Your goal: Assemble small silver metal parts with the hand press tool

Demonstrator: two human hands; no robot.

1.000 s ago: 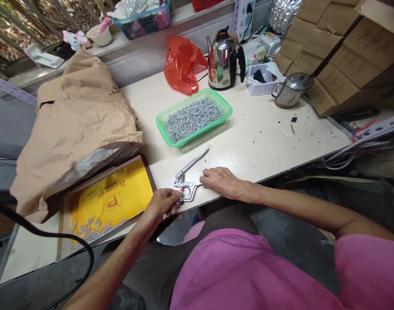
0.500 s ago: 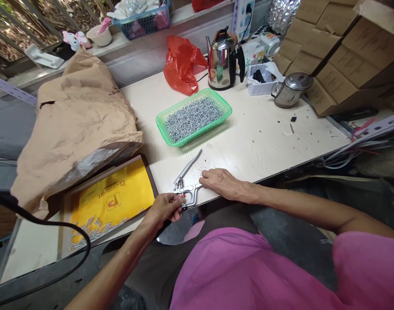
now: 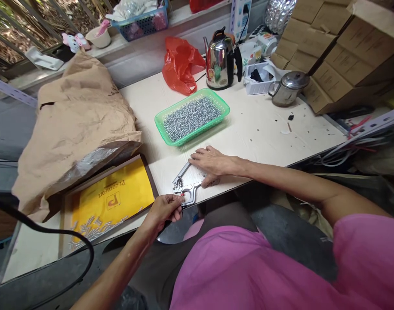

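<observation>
A metal hand plier tool (image 3: 193, 193) with a spring and a red part lies at the table's front edge, its two handles apart. My left hand (image 3: 167, 207) is closed at the tool's head, fingers pinched by the red part; anything small between them is hidden. Over the handles, my right hand (image 3: 213, 165) spreads its fingers, fingertips at the upper handle's end and thumb near the lower handle. Beyond it stands a green basket (image 3: 227, 107) full of small metal pins.
A yellow-lined tray (image 3: 119, 193) with scattered metal pins is at left, below a brown paper bag (image 3: 84, 125). Behind the basket are a red plastic bag (image 3: 180, 64) and a kettle (image 3: 220, 62). A metal pot (image 3: 287, 90) and cardboard boxes (image 3: 342, 60) stand at right.
My right hand has opened from around the lower handle and moved up and left over both handles. My left hand stays at the tool's head.
</observation>
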